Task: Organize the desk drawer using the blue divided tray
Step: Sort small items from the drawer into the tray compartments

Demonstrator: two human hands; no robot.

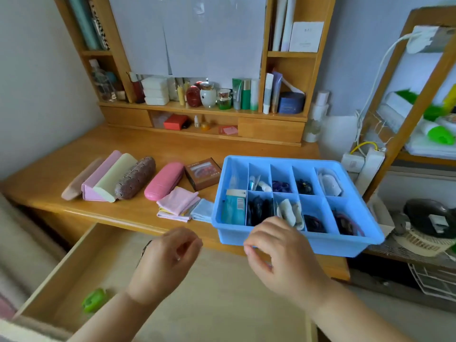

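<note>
blue divided tray (344, 239) sits at the right end of the desk (44, 178), its near wall overhanging the desk's front edge, above and to the right of the open drawer (74, 265). drawer nearly bare: a small green object (94, 300) near its left front, the rest light wood.

hands: both raised over the drawer mouth, reaching toward the tray. left hand (170, 257) loosely curled, holding nothing. right hand (276, 253) has its fingers bent close in front of the tray's near wall; whether they already touch the rim, cannot tell. nothing visibly gripped.

step in hand, as judged: take the tray by two sides and lower it into the drawer. do it well by gripping opposite walls, one hand each, keeping it level so the loose contents stay in their cells, lifting clear of the desk edge before bringing it down. move the green object aside first or the tray may sit on it.

tray's look: light blue plastic, rectangular, one long cell at left plus two rows of four. cells hold a teal packet (233, 208), dark hair ties, white folded items, small bottles. all cells occupied, none heaped above the rim.

on the desk beside it: glasses cases (164, 180) in a row, folded cloths (179, 203), a brown box (203, 172).
</note>
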